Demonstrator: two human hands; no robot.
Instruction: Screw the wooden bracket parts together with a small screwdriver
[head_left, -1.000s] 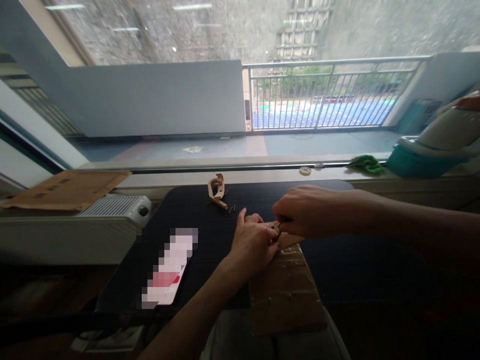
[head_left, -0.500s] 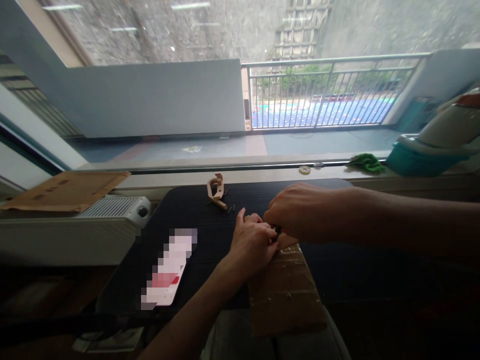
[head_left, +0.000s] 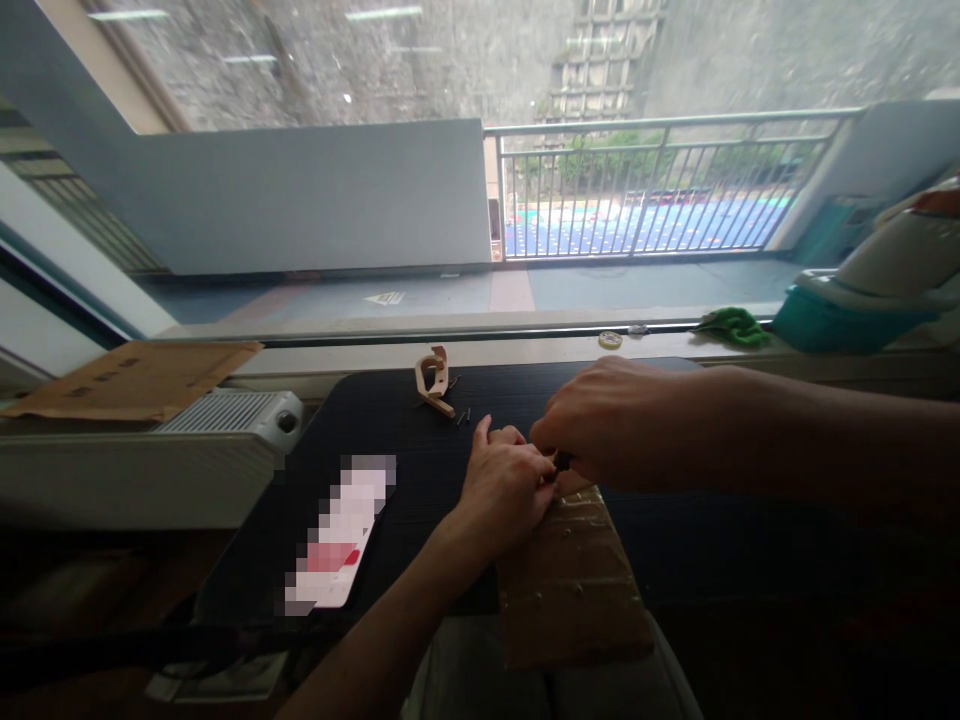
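A brown, tape-wrapped board (head_left: 577, 590) juts from the table's near edge over my lap. My left hand (head_left: 506, 480) rests over its far end with bent fingers gripping there; one finger points up and away. What it grips is mostly hidden, though a flat tan piece (head_left: 579, 487) shows beside its fingertips. Right against those fingertips is my right hand (head_left: 592, 410), closed like a fist. A small dark bit shows beneath it, too hidden to name. Beyond my hands lies a bent wooden piece (head_left: 433, 385), with several thin screws or nails (head_left: 464, 416) near it.
A phone-like white item (head_left: 341, 560), partly blurred, lies left on the black table (head_left: 420, 510). A radiator (head_left: 225, 420) bearing a cardboard sheet (head_left: 135, 378) stands left. On the sill are a tape roll (head_left: 610, 341), green cloth (head_left: 731, 327) and teal tub (head_left: 847, 315).
My right hand has tilted slightly, its wrist rising and its fingers shifting a little to the right. My left hand stays in place on the board.
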